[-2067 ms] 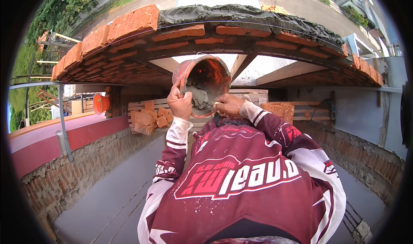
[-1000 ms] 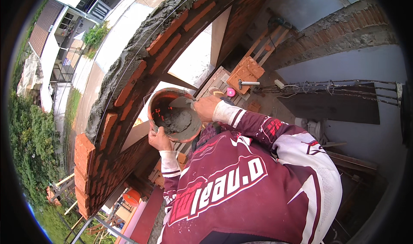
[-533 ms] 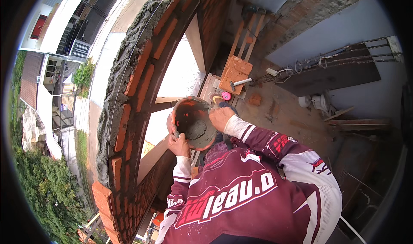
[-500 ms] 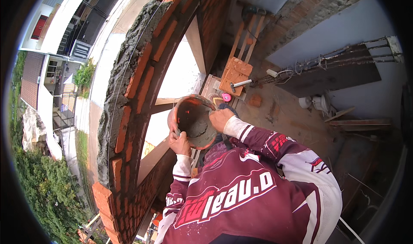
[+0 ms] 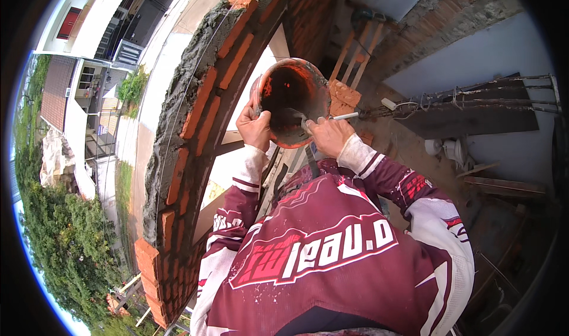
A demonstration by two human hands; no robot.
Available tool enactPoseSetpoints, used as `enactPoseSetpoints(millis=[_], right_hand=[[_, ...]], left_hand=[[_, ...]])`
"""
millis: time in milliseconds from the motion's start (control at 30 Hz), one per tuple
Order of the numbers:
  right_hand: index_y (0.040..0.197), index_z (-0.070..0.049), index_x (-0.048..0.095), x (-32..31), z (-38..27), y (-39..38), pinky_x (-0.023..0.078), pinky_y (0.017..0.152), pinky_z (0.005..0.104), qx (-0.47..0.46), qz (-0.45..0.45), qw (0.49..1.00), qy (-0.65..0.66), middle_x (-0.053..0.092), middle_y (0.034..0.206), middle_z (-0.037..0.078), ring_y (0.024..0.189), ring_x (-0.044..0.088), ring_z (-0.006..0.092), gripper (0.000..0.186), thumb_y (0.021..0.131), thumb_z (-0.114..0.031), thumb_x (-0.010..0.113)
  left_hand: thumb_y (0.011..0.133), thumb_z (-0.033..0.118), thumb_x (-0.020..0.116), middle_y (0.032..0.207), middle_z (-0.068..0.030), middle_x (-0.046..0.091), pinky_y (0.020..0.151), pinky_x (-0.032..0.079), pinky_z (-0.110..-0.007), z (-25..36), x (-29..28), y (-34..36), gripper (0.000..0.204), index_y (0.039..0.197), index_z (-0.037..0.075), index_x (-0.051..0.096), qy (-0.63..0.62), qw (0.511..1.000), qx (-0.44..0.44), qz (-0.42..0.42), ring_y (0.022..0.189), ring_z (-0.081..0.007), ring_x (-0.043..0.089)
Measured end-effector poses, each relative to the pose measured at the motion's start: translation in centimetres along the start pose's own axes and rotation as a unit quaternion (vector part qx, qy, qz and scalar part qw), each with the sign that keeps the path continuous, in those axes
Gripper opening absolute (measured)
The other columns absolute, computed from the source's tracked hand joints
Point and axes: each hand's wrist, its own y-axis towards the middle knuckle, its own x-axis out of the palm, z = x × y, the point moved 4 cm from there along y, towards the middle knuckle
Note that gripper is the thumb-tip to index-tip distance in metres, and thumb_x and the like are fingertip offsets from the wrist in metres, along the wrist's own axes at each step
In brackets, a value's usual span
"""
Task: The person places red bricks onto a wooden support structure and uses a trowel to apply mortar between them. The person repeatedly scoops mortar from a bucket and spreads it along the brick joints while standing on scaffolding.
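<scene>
An orange bucket, its walls smeared with mortar, is tilted so that its mouth faces me. My left hand is closed on its near left rim, thumb over the edge. At the near right of the mouth, my right hand is closed round what looks like a trowel, whose grey blade reaches into the bucket. The fingers hide most of its handle. The bucket's deep inside is dark, and how much mortar is in it I cannot tell. Behind my right hand a hammer's pale handle shows, in front of stacked bricks.
Along my left runs a curved brick wall topped with wet mortar and a stretched string line. Beyond it lie a street and trees. At the right are exposed rebar, a toilet and planks.
The bucket has moved forward and tipped, and the grey mortar inside it no longer shows plainly. My right hand has shifted along the rim, and a grey blade now shows beside it.
</scene>
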Motion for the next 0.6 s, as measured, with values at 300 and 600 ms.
enactPoseSetpoints(millis=[300, 600], right_hand=[[0.104, -0.005, 0.069, 4.2, 4.8, 1.0, 0.056, 0.068, 0.0428, 0.074, -0.058, 0.901, 0.423, 0.07, 0.08, 0.015, 0.078, 0.072, 0.0264, 0.027, 0.092, -0.026, 0.057], [0.123, -0.009, 0.065, -1.7, 4.2, -2.3, 0.055, 0.063, 0.0457, 0.018, 0.176, 0.984, -0.028, 0.065, 0.086, 0.014, 0.076, 0.069, 0.0339, 0.035, 0.094, -0.029, 0.062]], left_hand=[[0.074, -0.008, 0.06, 0.135, -0.0228, 0.064, 0.099, 0.046, -0.033, 4.0, 4.9, -0.2, 0.029, 0.067, 0.004, 0.034, 0.033, 0.981, 0.146, -0.121, 0.119, -0.0231, 0.061], [0.074, -0.008, 0.061, 0.132, -0.0246, 0.065, 0.082, 0.05, -0.029, 4.7, 2.0, 0.5, 0.031, 0.066, 0.004, 0.034, 0.051, 0.982, 0.168, -0.074, 0.101, -0.0175, 0.064]])
